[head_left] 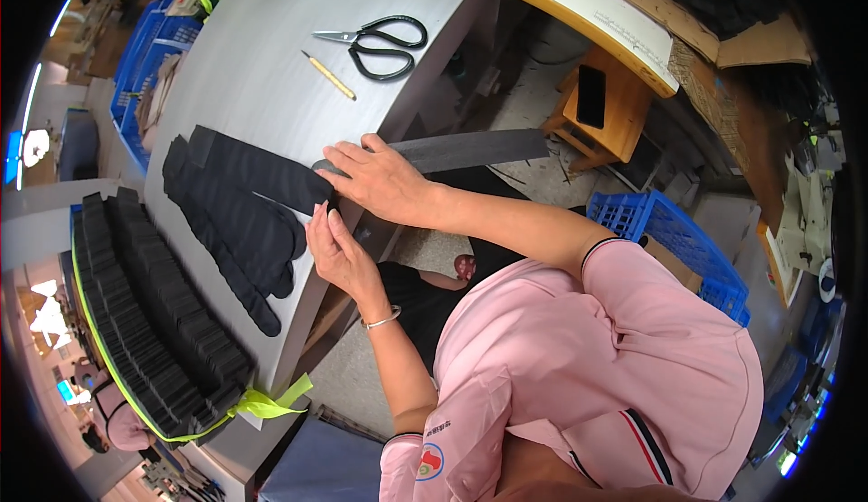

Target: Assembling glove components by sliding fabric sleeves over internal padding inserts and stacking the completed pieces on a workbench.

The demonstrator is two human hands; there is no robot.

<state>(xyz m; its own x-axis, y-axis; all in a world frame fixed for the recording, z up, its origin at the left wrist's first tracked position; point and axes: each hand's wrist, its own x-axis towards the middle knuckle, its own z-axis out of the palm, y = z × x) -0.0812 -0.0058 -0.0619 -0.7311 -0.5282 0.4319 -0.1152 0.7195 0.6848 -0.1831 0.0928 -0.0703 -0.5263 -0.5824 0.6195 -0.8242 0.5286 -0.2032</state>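
Our right hand [375, 179] lies over the right corner of the black cloth [231, 208], back upward, fingers nearly straight and a little apart; its thumb is hidden, so we cannot tell whether it pinches or only presses. Our left hand [336, 251], just nearer, is half curled, fingertips up at the same corner and seemingly touching its edge; whether they close on it we cannot tell. Both hands work by the right edge of the table [258, 68].

The cloth spreads to the left of them, flat on the tabletop, its finger-like tabs pointing near. It looks light, thin and limp, hard to break but quick to wrinkle or slide, so we would judge it best taken by the edge between thumb and fingertips, with a flat palm steadying the rest.

A dark strip [488, 149] runs out to the right from beneath our right hand, past the table edge. It stays fairly straight, which suggests more stiffness than the cloth; we would hold it across its width, near the end being worked.
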